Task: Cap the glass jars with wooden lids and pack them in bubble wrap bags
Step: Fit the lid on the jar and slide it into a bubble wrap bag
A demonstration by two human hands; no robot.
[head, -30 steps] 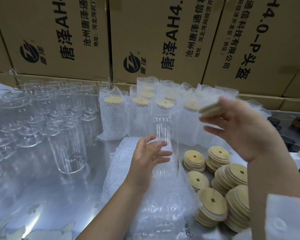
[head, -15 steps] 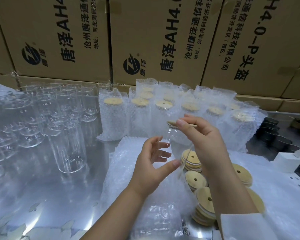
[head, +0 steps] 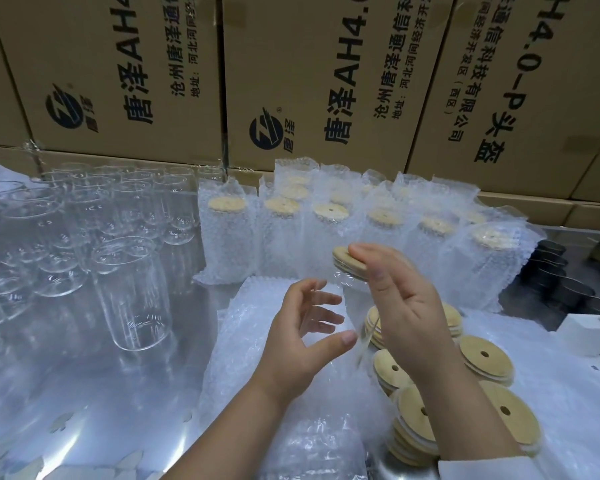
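Below the cartons (head: 118,81), your table (head: 84,410) holds rows of bagged jars (head: 222,237) already done and many bare jars (head: 129,289) left, while your right hand (head: 406,306) pinches a lid (head: 342,261) onto the jar (head: 354,299) that your left hand (head: 291,348) cups.

cardboard boxes (head: 312,81), blk containers (head: 565,285) rt, wht box (head: 584,336)
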